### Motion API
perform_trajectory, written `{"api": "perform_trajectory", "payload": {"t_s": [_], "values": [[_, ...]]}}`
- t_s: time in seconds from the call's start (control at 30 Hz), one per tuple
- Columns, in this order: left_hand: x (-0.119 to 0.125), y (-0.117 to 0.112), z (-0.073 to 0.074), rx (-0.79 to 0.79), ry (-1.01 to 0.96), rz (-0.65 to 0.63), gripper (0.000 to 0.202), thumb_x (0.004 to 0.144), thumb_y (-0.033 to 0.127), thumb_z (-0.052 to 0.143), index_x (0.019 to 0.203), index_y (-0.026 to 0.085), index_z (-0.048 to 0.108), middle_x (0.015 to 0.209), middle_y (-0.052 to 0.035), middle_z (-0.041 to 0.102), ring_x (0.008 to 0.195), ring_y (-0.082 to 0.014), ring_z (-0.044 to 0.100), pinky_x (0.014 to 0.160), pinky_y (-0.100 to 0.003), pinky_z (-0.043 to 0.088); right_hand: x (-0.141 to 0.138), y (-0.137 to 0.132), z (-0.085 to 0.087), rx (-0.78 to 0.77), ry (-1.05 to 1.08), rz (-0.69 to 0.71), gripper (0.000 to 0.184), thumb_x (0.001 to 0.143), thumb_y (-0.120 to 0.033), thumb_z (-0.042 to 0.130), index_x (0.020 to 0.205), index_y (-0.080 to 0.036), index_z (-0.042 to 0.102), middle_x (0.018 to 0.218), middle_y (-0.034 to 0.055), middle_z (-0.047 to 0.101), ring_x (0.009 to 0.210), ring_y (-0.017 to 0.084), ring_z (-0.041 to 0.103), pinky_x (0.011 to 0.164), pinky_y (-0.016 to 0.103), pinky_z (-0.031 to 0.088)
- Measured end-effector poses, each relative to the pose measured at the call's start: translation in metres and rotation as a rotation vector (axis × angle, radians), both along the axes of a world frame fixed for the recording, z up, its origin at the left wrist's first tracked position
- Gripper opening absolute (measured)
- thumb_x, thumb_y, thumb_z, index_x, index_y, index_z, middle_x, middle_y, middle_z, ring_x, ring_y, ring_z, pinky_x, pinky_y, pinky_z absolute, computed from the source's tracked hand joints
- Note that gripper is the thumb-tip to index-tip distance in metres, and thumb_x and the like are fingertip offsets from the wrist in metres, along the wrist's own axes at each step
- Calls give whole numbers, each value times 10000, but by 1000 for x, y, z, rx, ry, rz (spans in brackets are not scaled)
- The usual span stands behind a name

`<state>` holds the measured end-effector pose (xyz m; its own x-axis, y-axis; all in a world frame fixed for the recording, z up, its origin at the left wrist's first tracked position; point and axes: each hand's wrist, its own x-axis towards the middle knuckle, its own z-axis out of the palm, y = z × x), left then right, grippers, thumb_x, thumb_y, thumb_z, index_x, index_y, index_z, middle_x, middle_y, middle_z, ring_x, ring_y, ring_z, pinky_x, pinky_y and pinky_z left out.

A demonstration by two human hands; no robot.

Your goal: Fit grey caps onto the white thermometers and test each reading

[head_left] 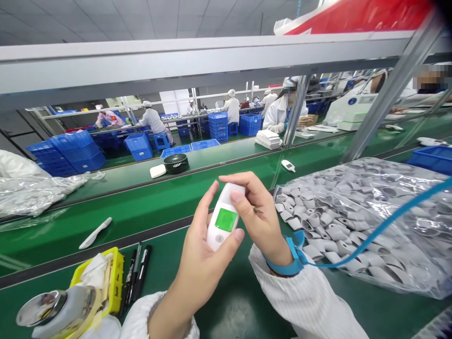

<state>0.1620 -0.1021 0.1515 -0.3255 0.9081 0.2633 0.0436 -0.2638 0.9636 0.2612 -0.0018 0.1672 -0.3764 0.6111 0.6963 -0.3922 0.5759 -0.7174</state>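
Observation:
A white handheld thermometer (213, 235) with a lit green screen is held up in front of me, tilted, its screen facing me. My left hand (203, 254) wraps its lower end, thumb along the right edge. My right hand (259, 214) grips the upper end, with the thumb pressed on the white casing above the screen. A blue wrist strap (287, 259) with a blue cord (381, 219) circles my right wrist. To the right, a clear plastic bag (353, 226) full of grey-white tube-shaped parts lies beside my right hand.
A yellow tray (118, 282), a metal-topped bottle (70, 306) and several pens (136, 273) are at left. On the green conveyor (148, 202) lie a white piece (95, 233) and another thermometer (288, 165). A black round fan-like part (176, 162) sits beyond. Co-workers sit behind; a metal frame (388, 89) crosses.

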Motion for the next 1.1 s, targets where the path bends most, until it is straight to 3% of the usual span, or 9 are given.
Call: {"api": "perform_trajectory", "payload": {"t_s": [0.1,0.27,0.33,0.4,0.47,0.53,0.6,0.9,1.1], "values": [[-3,-8,3,-3,-43,-164,683,979,473,606,1588,452,297,892,-14,678,624,-142,576,519,-227,485,6,2,5,-80,-22,79,217,1001,-429,573,1087,-247,653,808,-5,601,581,112,537,479,242,427],[3,-13,-4,22,-19,-179,677,1042,427,500,1597,514,123,963,-7,669,669,-134,589,574,-222,513,12,6,9,-116,-13,137,260,968,-480,600,1040,-236,651,863,21,622,682,144,595,518,251,469],[4,-10,-5,7,-37,-195,655,1032,449,511,1587,481,164,994,-16,672,700,-147,612,587,-237,526,12,6,9,-137,-14,141,257,970,-474,594,1037,-232,649,837,17,618,667,143,589,506,247,461],[4,-7,-5,-2,31,-134,528,1012,472,539,1503,394,362,983,-26,673,722,-160,618,604,-252,521,12,5,9,-128,-16,113,221,978,-432,586,1030,-228,654,814,7,611,638,130,570,500,239,450],[3,-3,-4,-11,200,-7,323,980,462,591,1261,307,557,861,-7,657,651,-151,578,560,-246,464,11,5,9,-76,-9,71,178,980,-379,586,1016,-223,664,832,2,620,637,116,559,518,233,454],[2,-1,-2,-22,385,106,176,925,415,667,985,268,591,690,33,587,538,-134,496,488,-243,367,10,4,9,-30,-8,31,150,980,-340,585,1006,-222,673,883,5,638,660,110,563,552,236,469],[2,1,-1,-36,498,173,228,867,378,722,822,261,532,597,55,518,478,-132,445,451,-249,296,9,4,9,-13,-17,17,151,986,-334,576,1011,-223,675,912,9,651,669,112,567,567,243,476],[3,2,0,-37,632,264,321,832,416,714,744,270,443,553,62,508,432,-140,432,428,-254,286,7,5,6,-15,-28,31,163,994,-346,571,1020,-218,667,908,9,658,644,105,546,543,238,453],[6,2,4,-112,657,257,244,884,375,620,765,250,447,613,61,511,495,-134,459,475,-243,324,4,7,5,-17,-27,64,155,993,-337,584,1027,-210,666,921,17,664,610,94,524,492,226,418]]}}
